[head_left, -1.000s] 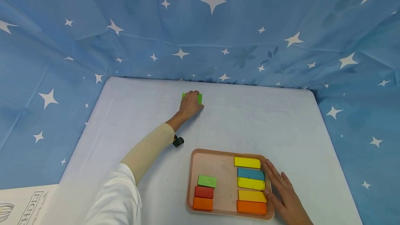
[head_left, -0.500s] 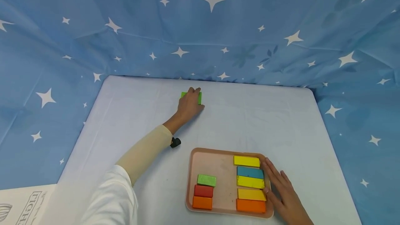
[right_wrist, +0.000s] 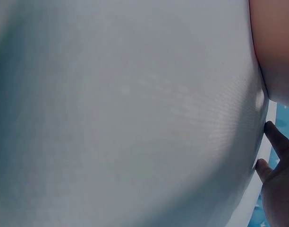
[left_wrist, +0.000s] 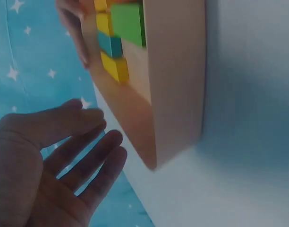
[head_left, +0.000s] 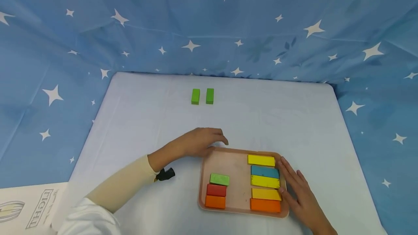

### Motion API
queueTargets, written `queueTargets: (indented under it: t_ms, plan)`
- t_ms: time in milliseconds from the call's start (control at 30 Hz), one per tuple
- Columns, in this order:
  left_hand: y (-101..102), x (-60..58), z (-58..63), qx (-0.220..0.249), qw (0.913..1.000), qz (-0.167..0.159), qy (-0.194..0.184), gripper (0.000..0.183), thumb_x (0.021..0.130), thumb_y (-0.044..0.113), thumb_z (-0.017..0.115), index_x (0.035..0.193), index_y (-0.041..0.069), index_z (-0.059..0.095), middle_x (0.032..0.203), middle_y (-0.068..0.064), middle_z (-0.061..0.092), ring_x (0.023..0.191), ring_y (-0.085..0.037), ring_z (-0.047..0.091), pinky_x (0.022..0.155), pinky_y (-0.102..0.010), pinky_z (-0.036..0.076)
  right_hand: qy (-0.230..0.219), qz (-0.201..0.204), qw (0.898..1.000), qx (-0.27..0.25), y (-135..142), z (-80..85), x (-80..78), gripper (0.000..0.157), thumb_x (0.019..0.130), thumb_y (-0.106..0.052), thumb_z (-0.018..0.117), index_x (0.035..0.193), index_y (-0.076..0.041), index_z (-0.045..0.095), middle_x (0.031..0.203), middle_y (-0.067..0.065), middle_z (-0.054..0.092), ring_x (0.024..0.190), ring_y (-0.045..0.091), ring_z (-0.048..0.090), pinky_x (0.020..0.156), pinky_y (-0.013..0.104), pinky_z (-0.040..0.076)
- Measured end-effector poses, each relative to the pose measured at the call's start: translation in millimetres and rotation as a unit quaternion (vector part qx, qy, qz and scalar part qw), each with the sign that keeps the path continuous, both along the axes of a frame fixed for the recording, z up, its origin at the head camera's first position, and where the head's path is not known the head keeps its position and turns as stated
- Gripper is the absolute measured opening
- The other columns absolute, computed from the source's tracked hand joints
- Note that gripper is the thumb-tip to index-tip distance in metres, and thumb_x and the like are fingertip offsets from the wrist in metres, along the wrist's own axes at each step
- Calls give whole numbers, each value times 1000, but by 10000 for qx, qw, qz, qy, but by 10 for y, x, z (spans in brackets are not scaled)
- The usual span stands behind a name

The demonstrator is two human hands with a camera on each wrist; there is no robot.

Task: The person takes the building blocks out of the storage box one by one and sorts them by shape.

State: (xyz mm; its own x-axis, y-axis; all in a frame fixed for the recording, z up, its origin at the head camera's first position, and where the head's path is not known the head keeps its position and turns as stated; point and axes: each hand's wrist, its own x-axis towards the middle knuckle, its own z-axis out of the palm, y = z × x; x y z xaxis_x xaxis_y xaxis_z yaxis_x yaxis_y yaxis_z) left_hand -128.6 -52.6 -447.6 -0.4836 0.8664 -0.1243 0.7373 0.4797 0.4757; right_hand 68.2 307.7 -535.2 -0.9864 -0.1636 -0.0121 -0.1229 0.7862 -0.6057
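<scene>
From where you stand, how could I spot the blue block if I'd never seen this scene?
On the white table, find the pinkish tray with the person's right hand at its right edge. In the column of five blocks nearest that hand, the blue block is second from the far end. It lies between two yellow blocks and is the tray's only blue one.

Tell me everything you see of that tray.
The tray is shallow, pinkish, perhaps plastic, rectangular, with rounded corners and raised rim. It lies flat on the white table, holding three blocks at left and five at right. The right hand touches its right rim; the left hand is near its far left corner, not touching.
</scene>
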Motion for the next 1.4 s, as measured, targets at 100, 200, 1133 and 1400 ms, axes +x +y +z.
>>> queueTargets:
  t_ms: [100, 200, 1133, 1400]
  plan:
    - [50, 207, 21, -377, 9976, -482, -315, 52, 92, -4, 69, 135, 25, 69, 134, 4, 65, 119, -12, 62, 100, -30, 55, 6, -21, 10000, 24, 3, 3, -19, 70, 104, -25, 60, 166, -27, 27, 175, -3, 20, 162, 10, 12, 130, 57, -1]
    - [104, 358, 10, -722, 9923, -924, -403, 60, 87, -4, 73, 136, 29, 68, 141, 5, 62, 126, -12, 59, 105, -29, 52, 23, -33, 10000, 27, 11, -3, -34, 70, 104, -25, 60, 166, -26, 27, 175, -2, 20, 162, 14, 14, 130, 57, -1]
    - [188, 520, -231, -1189, 9795, -1434, -770, 67, 84, -1, 83, 136, 38, 68, 135, 19, 67, 123, -5, 60, 109, -26, 48, -109, -21, 9999, -3, 15, -27, 1, 70, 105, -26, 60, 166, -28, 27, 175, -4, 19, 158, -5, 6, 129, 60, -1]
    - [205, 501, -225, -1138, 9804, -1365, -852, 60, 82, 1, 85, 130, 33, 69, 127, 15, 69, 109, -6, 60, 102, -24, 51, -175, -56, 9998, 42, 16, -33, 28, 70, 105, -28, 59, 166, -29, 26, 175, -5, 17, 158, -6, 4, 129, 57, -5]
